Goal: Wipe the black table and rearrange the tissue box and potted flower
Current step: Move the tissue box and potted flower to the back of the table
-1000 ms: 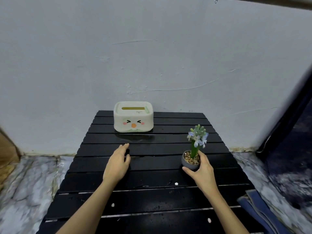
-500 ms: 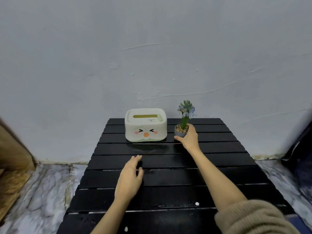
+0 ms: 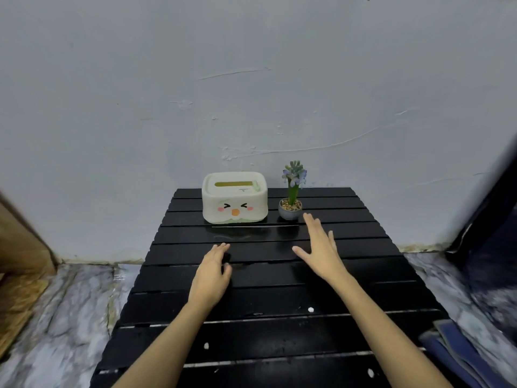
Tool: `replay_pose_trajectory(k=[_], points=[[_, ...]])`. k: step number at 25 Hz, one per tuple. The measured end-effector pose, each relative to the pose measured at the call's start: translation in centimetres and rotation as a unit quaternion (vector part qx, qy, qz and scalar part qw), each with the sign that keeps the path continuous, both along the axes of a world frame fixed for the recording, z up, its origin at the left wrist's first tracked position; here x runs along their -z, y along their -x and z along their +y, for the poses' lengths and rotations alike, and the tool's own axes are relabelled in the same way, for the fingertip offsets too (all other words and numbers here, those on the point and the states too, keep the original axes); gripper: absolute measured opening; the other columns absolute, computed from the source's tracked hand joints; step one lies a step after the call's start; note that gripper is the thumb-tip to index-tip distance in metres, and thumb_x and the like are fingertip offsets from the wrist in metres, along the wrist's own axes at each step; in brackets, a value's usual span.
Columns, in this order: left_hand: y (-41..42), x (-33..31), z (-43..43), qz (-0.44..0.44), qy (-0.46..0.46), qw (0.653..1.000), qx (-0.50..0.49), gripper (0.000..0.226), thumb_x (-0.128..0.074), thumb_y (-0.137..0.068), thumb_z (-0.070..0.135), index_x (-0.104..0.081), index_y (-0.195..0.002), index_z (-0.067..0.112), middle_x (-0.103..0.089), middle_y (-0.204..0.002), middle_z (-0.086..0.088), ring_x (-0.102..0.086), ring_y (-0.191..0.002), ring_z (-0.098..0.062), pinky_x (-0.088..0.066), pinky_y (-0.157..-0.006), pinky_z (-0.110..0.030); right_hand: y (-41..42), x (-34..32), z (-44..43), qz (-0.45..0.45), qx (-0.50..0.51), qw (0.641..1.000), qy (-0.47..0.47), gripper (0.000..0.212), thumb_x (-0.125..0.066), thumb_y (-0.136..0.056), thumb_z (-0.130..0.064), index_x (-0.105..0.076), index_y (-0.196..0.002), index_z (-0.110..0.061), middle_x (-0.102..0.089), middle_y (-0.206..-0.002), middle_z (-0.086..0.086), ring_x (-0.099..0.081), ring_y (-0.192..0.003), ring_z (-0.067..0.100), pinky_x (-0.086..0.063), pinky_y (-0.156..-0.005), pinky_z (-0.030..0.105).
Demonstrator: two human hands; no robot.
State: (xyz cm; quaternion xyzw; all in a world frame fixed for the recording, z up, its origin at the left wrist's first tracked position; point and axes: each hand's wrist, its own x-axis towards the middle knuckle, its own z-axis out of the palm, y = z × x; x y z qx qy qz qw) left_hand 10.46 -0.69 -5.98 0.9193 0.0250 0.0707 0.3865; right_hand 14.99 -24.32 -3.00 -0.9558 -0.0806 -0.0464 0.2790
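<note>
The tissue box (image 3: pixel 235 198) stands at the far edge of the table (image 3: pixel 279 298), close to the wall (image 3: pixel 251 93), with the potted flower (image 3: pixel 291 201) just beside it on its right, apart from it. Nearer, the left hand (image 3: pixel 212 273) lies on the table before the box, and the right hand (image 3: pixel 321 247) is before the flower, fingertips near the pot, not touching. A folded cloth (image 3: pixel 458 354) lies at the table's near right corner.

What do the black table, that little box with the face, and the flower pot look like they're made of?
Black table: separate slats with a glossy black finish that mirrors the things on it; probably painted wood or plastic.
Tissue box: smooth cream shell with rounded corners and a printed face, likely matte plastic.
Pot: grey, slightly shiny, ceramic-looking, topped with pebbles; its flower may be artificial.
</note>
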Motion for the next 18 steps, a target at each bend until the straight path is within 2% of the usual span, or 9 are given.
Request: replay_pose_trajectory(k=[3,7,10,11,14,18], points=[[2.3,-1.5,0.4,-0.049,-0.015,0.999,0.016,0.045,-0.043,-0.089,0.006,-0.046,-0.132,0.017,-0.042,-0.146,-0.002,-0.024,-0.141,-0.014,-0.022,-0.114,-0.030,6.8,-1.3,-3.7,0.002,-0.038,0.999,0.033,0.076,-0.053,-0.090,-0.030,0.001,-0.144,-0.029,-0.005,-0.157,-0.005,-0.001,-0.143,0.011,-0.001,-0.118,0.041],[7.5,-3.4,2.4,-0.116,-0.063,0.991,0.033,0.041,-0.046,-0.087,0.003,-0.054,-0.126,0.016,-0.047,-0.142,0.000,-0.029,-0.139,-0.016,-0.021,-0.112,-0.028,14.6,-3.2,-12.2,0.011,0.030,0.997,0.066,0.076,-0.054,-0.087,-0.039,-0.004,-0.143,-0.031,-0.012,-0.156,-0.005,-0.006,-0.143,0.012,-0.003,-0.118,0.042],[12.0,-4.0,4.9,-0.107,-0.052,0.993,0.005,0.043,-0.046,-0.086,0.000,-0.053,-0.127,0.014,-0.048,-0.141,-0.006,-0.030,-0.139,-0.020,-0.024,-0.113,-0.033,19.7,-3.5,-17.5,0.025,0.075,0.994,0.081,0.088,-0.052,-0.073,-0.067,-0.015,-0.143,-0.027,-0.023,-0.150,-0.008,-0.016,-0.142,0.017,-0.016,-0.117,0.048],[13.5,-4.1,5.6,-0.099,-0.047,0.994,-0.006,0.045,-0.046,-0.086,-0.002,-0.052,-0.128,0.012,-0.048,-0.141,-0.008,-0.031,-0.139,-0.021,-0.025,-0.113,-0.036,20.7,-3.1,-18.6,0.038,0.075,0.993,0.077,0.091,-0.051,-0.071,-0.070,-0.017,-0.143,-0.025,-0.024,-0.149,-0.006,-0.019,-0.141,0.018,-0.021,-0.115,0.047],[17.3,-3.7,7.0,-0.073,-0.021,0.996,-0.039,0.046,-0.045,-0.085,-0.005,-0.048,-0.130,0.008,-0.047,-0.140,-0.015,-0.031,-0.139,-0.027,-0.027,-0.113,-0.042,22.6,-1.0,-19.2,0.122,0.085,0.989,0.026,0.079,-0.063,-0.080,-0.039,-0.019,-0.143,-0.018,-0.020,-0.154,0.004,-0.020,-0.141,0.022,-0.024,-0.113,0.041],[21.2,-2.2,7.7,-0.032,0.005,0.996,-0.081,0.045,-0.044,-0.087,-0.004,-0.044,-0.132,0.003,-0.045,-0.140,-0.022,-0.033,-0.136,-0.034,-0.027,-0.113,-0.046,22.8,1.3,-17.9,0.050,0.174,0.983,0.024,0.053,-0.056,-0.088,-0.012,-0.035,-0.137,-0.007,-0.035,-0.147,0.018,-0.038,-0.131,0.034,-0.035,-0.106,0.046]])
